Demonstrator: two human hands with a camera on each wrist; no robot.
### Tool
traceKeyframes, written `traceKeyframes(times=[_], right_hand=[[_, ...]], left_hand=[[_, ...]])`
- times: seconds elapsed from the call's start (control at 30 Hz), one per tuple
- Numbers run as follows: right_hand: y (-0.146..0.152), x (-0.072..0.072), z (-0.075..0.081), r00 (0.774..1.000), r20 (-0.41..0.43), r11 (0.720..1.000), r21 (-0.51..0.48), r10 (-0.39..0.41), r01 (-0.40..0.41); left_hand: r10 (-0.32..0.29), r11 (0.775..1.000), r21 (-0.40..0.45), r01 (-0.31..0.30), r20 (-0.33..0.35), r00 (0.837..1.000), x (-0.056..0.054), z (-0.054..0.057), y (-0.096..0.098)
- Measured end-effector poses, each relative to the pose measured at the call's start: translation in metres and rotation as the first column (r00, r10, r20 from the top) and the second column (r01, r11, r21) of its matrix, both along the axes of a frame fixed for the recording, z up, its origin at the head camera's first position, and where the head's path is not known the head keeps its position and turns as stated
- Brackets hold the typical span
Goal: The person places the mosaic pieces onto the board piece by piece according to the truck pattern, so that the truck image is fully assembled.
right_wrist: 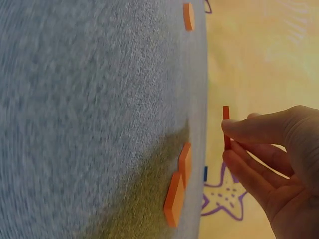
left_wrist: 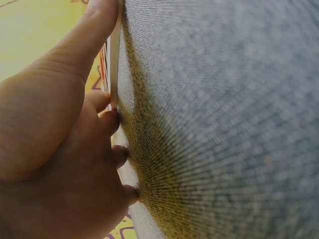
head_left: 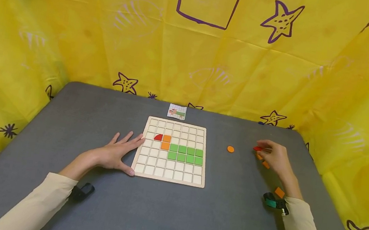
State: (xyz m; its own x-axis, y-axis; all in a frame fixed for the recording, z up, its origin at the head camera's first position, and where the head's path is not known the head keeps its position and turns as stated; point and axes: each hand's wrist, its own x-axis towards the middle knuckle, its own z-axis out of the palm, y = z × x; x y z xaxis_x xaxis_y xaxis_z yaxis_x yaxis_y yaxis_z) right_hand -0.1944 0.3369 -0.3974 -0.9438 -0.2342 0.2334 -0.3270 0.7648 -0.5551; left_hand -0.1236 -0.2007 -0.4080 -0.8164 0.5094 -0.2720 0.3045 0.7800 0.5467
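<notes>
A wooden grid board (head_left: 176,125) lies on the grey table, with several green square tiles (head_left: 186,154), two orange tiles (head_left: 165,142) and one red quarter-round tile (head_left: 158,137) in its cells. My left hand (head_left: 118,153) rests at the board's left edge, fingers spread straight, thumb at the near left corner. The left wrist view shows the thumb and fingertips against the board's side (left_wrist: 115,64). Over the table on the right, my right hand (head_left: 275,157) pinches a small red tile (right_wrist: 226,113) between thumb and fingers, held above the surface.
Loose orange tiles (head_left: 266,164) lie beneath and beside the right hand, another orange tile (head_left: 279,192) near the right wrist. An orange round tile (head_left: 230,149) sits between board and right hand. Behind the board lies a small pattern card (head_left: 177,111). Yellow cloth (head_left: 192,54) encloses the table.
</notes>
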Motion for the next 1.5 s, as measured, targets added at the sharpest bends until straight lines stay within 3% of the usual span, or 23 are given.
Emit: traceKeyframes(times=[0.27, 1.0, 1.5], right_hand=[[-0.019, 0.002, 0.006, 1.0, 0.011, 1.0, 0.005, 0.001, -0.001], [-0.068, -0.008, 0.002, 0.994, 0.028, 0.993, -0.057, 0.107, -0.105], [-0.108, -0.012, 0.009, 0.987, 0.029, 0.985, -0.073, 0.159, -0.157]], left_hand=[[-0.002, 1.0, 0.002, 0.002, -0.006, 1.0, -0.001, -0.001, -0.001], [-0.007, 1.0, 0.004, 0.007, -0.008, 1.0, -0.002, -0.002, -0.001], [-0.004, 1.0, -0.001, 0.004, -0.011, 1.0, -0.002, -0.003, -0.001]])
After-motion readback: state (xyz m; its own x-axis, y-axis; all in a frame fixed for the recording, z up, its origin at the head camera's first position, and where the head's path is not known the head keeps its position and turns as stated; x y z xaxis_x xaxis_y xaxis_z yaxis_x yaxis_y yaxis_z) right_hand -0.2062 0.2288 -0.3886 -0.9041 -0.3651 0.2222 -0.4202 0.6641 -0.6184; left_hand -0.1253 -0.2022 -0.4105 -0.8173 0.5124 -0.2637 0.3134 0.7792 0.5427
